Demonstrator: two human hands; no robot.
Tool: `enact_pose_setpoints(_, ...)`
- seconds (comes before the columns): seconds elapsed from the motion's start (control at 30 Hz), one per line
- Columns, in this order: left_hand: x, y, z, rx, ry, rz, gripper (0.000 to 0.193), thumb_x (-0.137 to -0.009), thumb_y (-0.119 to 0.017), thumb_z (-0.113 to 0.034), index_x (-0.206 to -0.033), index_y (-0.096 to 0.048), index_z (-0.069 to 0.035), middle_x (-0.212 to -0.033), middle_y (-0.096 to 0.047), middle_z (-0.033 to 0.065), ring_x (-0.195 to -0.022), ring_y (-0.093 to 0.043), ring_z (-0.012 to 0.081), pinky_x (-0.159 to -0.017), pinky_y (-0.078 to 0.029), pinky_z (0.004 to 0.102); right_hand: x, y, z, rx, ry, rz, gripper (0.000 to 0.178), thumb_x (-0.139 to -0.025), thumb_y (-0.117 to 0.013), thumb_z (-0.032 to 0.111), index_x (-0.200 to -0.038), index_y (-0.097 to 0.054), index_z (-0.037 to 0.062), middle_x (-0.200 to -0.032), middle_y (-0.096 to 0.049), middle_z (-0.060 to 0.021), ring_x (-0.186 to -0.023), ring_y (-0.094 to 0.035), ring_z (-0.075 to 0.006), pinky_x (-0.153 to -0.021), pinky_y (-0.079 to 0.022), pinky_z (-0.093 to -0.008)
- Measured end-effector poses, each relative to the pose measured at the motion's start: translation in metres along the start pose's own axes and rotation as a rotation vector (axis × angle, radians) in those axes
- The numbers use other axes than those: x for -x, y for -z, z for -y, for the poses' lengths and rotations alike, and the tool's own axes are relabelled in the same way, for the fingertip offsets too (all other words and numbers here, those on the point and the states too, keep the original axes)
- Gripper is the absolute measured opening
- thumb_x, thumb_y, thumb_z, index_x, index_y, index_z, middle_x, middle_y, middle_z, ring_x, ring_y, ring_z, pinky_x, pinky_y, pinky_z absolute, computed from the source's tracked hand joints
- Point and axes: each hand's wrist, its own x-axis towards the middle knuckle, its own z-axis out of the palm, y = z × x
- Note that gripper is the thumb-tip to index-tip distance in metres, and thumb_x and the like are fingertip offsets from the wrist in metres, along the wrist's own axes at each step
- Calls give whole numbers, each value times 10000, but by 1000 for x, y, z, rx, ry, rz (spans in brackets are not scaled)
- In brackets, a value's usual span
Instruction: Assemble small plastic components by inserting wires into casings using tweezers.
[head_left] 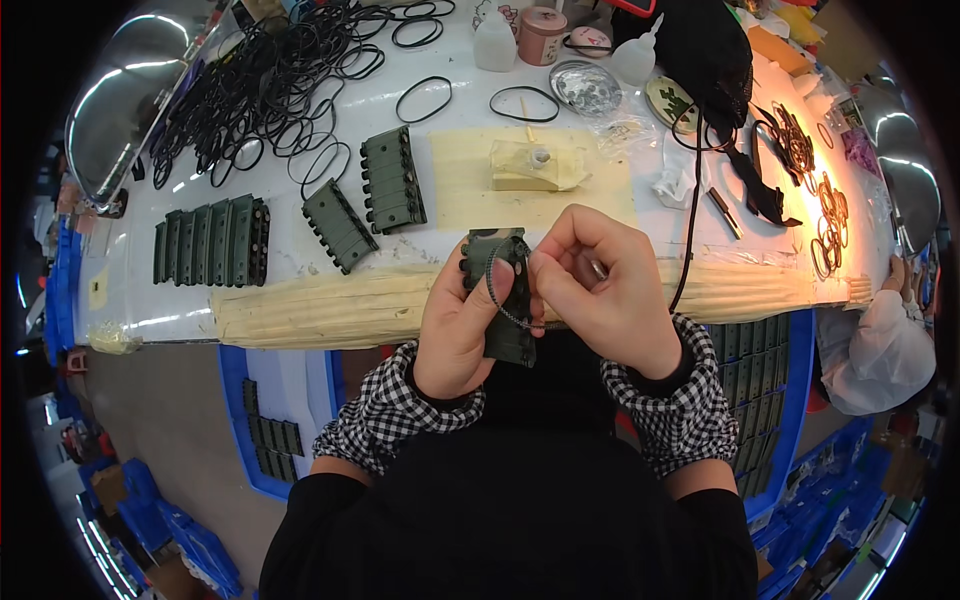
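My left hand (455, 325) is closed round a dark green plastic chassis (514, 345) with small wheels along its edge, like the bottom of a toy tank. A toothed black rubber track (492, 285) loops over its side, under my left thumb. My right hand (615, 290) pinches at the track's right side, close against the chassis; the fingertips partly hide the spot. Something small and shiny (599, 269) shows between the right fingers, too small to name. Beyond my hands stand two single chassis (340, 226), (392, 180) and a row of several (211, 242).
A tangle of black tracks (250, 90) covers the back left. Yellowish tape pads the table's front edge (320, 305). A taped block (535, 165), white bottles (494, 42) and a black cable (690, 220) lie beyond. Blue trays (235, 420) of green parts flank my lap. Another person's sleeve (885, 350) is at right.
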Motion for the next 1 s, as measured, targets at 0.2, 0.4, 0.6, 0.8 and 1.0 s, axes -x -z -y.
enact_pose_setpoints(0.2,-4,0,7,14,-56,-107,268,-981,-548,-264,-1111,-509,-33,-915,-602,25,-766,-597,89,-667,-520,246,1,-6,-5,317,90,-49,145,-752,-680,39,-772,-540,6,-701,-607,-72,-580,-626,-149,-517,-477,-252)
enact_pose_setpoints(0.4,-5,3,20,-75,-173,-199,272,-1005,-491,-300,-1072,-541,-42,-961,-616,32,-827,-603,93,-726,-501,242,3,-18,-18,491,298,-211,123,-765,-659,-12,-746,-538,2,-648,-546,-22,-499,-420,-68,-443,-328,-221)
enact_pose_setpoints(0.6,-5,4,13,-3,-113,-138,261,-1006,-489,-278,-1124,-548,-53,-1007,-628,36,-852,-607,101,-736,-505,241,9,-27,1,353,226,-296,179,-786,-675,-32,-959,-661,12,-754,-575,-75,-602,-600,-154,-510,-474,-263)
enact_pose_setpoints(0.8,-3,-4,4,-78,-74,-151,234,-1018,-458,-258,-1141,-540,-77,-1033,-617,30,-936,-606,119,-802,-513,292,12,-19,-1,438,325,-262,233,-784,-673,-60,-999,-708,21,-733,-557,-63,-596,-581,-141,-513,-460,-256)
enact_pose_setpoints(1.0,-4,-7,-7,50,28,-156,244,-997,-496,-330,-1029,-564,-98,-948,-622,8,-890,-606,94,-787,-504,271,11,-22,-4,504,402,-246,258,-764,-683,-56,-1005,-708,32,-708,-535,-53,-569,-552,-148,-521,-448,-267)
